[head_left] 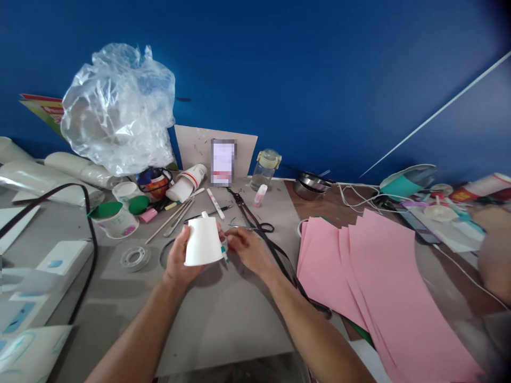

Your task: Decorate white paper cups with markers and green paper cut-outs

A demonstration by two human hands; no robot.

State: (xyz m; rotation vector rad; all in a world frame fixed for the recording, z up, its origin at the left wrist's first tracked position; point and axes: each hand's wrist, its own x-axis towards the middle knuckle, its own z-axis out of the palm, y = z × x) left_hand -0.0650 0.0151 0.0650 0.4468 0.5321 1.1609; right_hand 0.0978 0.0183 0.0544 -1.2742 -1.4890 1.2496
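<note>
My left hand [181,260] is wrapped round a white paper cup [204,242], held upside down above the grey table. A small white stub stands up behind the cup's raised base. My right hand [247,249] is at the cup's right side with its fingertips pinched together. By those fingertips, against the cup's side, hangs a small piece with teal edges [224,252]; whether the fingers grip it is unclear. Scissors [263,227] with black handles lie just beyond my right hand. A roll of clear tape [134,258] rests left of the cup.
Pink paper sheets [379,282] spread over the right side. A glue stick [259,196], a water bottle [265,169] and a phone [222,162] stand at the back. Brushes [170,221] lie left, near a decorated cup [117,223]. A black strap [275,247] crosses behind my right hand.
</note>
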